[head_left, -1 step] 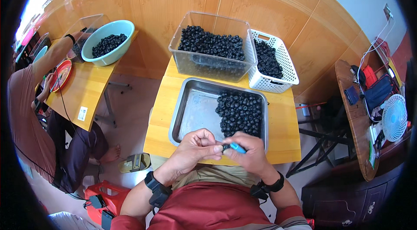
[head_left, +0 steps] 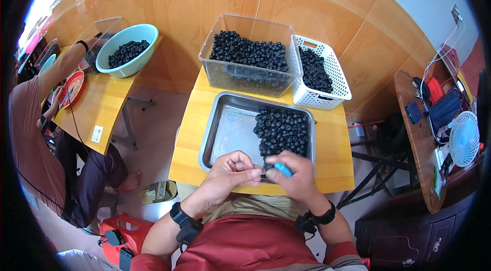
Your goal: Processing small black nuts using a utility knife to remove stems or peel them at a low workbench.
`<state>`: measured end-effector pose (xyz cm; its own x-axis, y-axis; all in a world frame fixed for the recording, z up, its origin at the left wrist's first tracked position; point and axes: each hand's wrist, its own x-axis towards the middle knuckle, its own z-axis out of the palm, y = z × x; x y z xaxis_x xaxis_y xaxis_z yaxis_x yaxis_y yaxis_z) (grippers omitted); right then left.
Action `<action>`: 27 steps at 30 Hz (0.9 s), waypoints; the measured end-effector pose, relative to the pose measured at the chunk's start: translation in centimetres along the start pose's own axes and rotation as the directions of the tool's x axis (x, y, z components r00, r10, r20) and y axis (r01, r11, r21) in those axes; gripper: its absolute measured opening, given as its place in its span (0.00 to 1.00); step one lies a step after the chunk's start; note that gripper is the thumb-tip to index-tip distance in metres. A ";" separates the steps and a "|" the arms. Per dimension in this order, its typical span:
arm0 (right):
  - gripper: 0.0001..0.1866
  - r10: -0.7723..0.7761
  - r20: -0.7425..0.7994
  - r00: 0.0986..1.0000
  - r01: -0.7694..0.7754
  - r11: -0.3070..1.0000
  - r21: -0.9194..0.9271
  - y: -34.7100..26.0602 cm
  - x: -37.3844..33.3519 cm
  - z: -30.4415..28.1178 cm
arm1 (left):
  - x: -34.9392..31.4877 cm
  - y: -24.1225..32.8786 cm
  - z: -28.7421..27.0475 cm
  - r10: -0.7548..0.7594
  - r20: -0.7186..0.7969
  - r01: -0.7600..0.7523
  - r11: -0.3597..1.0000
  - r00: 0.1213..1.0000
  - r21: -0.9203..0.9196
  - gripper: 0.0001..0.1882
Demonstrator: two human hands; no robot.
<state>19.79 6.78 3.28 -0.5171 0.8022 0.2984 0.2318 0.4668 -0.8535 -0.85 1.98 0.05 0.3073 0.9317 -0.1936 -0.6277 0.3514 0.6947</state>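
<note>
In front of me stands a shallow metal tray (head_left: 225,138). Small round black pieces (head_left: 282,130) with ring-like ends are heaped in its right half. My left hand (head_left: 231,173) is at the tray's near edge, thumb and forefinger pinched together; what lies between them is too small to make out. Just right of it, my right hand (head_left: 297,175) is closed around a small tool with a bright blue handle (head_left: 283,168). The tool's working end is hidden, and the right fingers are slightly blurred.
Behind the tray are a clear plastic bin (head_left: 245,79) and a white perforated basket (head_left: 340,74), both holding black pieces. At left, a co-worker (head_left: 36,133) sits by a table with a pale green bowl (head_left: 125,69) and red plate (head_left: 76,87). A fan (head_left: 464,139) stands right.
My right hand has shifted slightly right, away from my left fingertips, and the blue handle has tilted. The left hand stays in nearly the same place.
</note>
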 end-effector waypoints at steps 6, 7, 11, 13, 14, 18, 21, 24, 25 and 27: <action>0.17 0.044 -0.489 0.871 -0.097 0.992 -0.084 3.2 6.8 -6.6 | 0.7 -0.6 -0.7 0.366 -0.039 -0.253 0.712 0.930 0.655 0.08; 0.19 -0.096 -0.536 0.839 -0.053 0.965 -0.256 3.6 8.7 -7.9 | 0.8 -0.7 -0.7 0.409 -0.067 -0.251 0.673 0.910 0.696 0.08; 0.24 -0.060 -0.597 0.800 -0.100 0.968 -0.231 6.9 12.0 -11.0 | 1.1 1.6 0.5 0.371 -0.012 -0.140 0.382 0.929 0.914 0.08; 0.24 -0.065 -0.589 0.806 -0.087 0.970 -0.227 6.8 11.2 -10.0 | 1.6 2.3 0.1 0.308 -0.004 -0.098 0.315 0.951 0.944 0.09; 0.23 -0.036 -0.550 0.834 -0.104 0.970 -0.222 6.6 10.2 -9.1 | 1.8 2.3 -0.1 0.277 -0.001 -0.084 0.295 0.961 0.952 0.10; 0.20 -0.023 -0.472 0.881 -0.092 0.971 -0.220 5.8 6.5 -5.9 | 3.6 1.9 -1.0 0.219 0.100 -0.143 0.194 0.971 0.970 0.10; 0.18 0.130 -0.469 0.874 -0.191 0.978 -0.083 5.3 4.2 -4.8 | 4.9 2.0 -0.6 0.036 0.107 -0.113 0.204 0.994 0.972 0.11; 0.17 0.169 -0.469 0.867 -0.193 0.981 -0.003 5.5 2.4 -4.5 | 6.2 1.6 -0.2 -0.039 0.101 -0.093 0.169 0.994 0.981 0.12; 0.17 0.185 -0.466 0.865 -0.208 0.978 0.003 5.2 1.9 -4.5 | 6.6 1.4 0.0 -0.049 0.109 -0.101 0.139 0.993 0.985 0.12; 0.17 0.188 -0.467 0.864 -0.204 0.979 0.016 5.2 0.9 -4.3 | 7.3 0.8 0.3 -0.061 0.121 -0.114 0.107 0.991 0.988 0.14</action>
<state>24.04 11.53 0.98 -0.0186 0.9546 0.2972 0.3195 0.2873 -0.9030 1.05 9.05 -0.60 0.4291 0.8907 -0.1501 0.6043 -0.1596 0.7806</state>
